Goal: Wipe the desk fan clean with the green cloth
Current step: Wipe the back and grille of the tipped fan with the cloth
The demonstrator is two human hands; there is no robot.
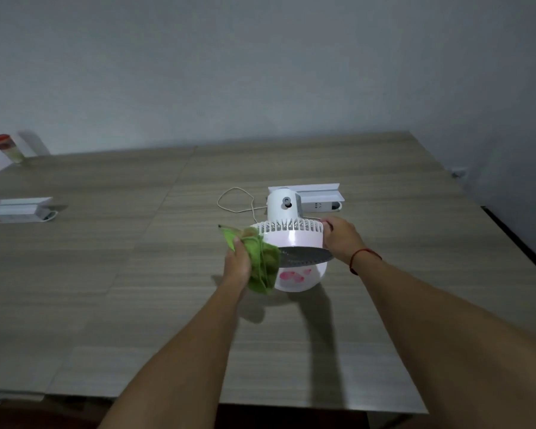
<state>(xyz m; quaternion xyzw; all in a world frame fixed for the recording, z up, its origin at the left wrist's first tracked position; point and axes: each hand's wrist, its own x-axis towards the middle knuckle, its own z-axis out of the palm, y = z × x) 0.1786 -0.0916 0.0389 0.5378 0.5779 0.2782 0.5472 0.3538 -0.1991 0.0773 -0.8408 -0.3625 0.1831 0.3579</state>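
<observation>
A small white desk fan (291, 239) with a pink-tinted housing and a round base with pink flower marks stands in the middle of the wooden desk (136, 274). My left hand (237, 261) grips the bunched green cloth (263, 261) and presses it against the fan's left side. My right hand (341, 239) clasps the right edge of the fan's housing, a red string around its wrist. The fan's thin cord (235, 202) loops on the desk behind it.
A white power strip box (319, 196) lies just behind the fan. Another white box (22, 209) sits at the far left. A cup with a red lid (8, 148) stands at the back left corner. The wall runs along the desk's far edge.
</observation>
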